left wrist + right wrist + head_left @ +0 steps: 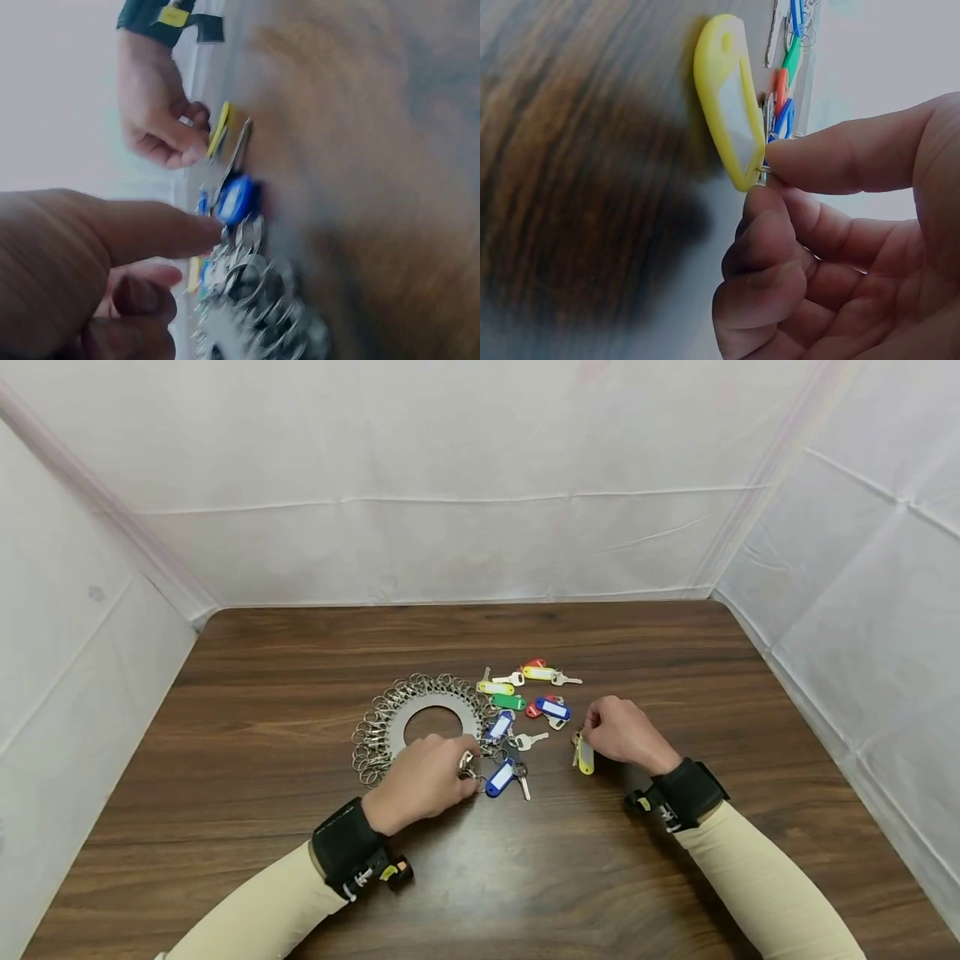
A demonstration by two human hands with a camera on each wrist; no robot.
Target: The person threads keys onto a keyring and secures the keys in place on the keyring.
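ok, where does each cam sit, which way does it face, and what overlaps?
Head: above the wooden table, looking forward and down; both forearms, left hand at the key ring disc, right hand pinching the yellow key tag.
Left wrist: low at the tabletop, looking past its own fingers across to the right hand.
Right wrist: close behind its own fingers, facing the tag.
Shared: yellow tag in all three views.

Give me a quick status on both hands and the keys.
Left hand pinching a clip on the key ring disc. Right hand pinching yellow key tag. Loose tagged keys between them.
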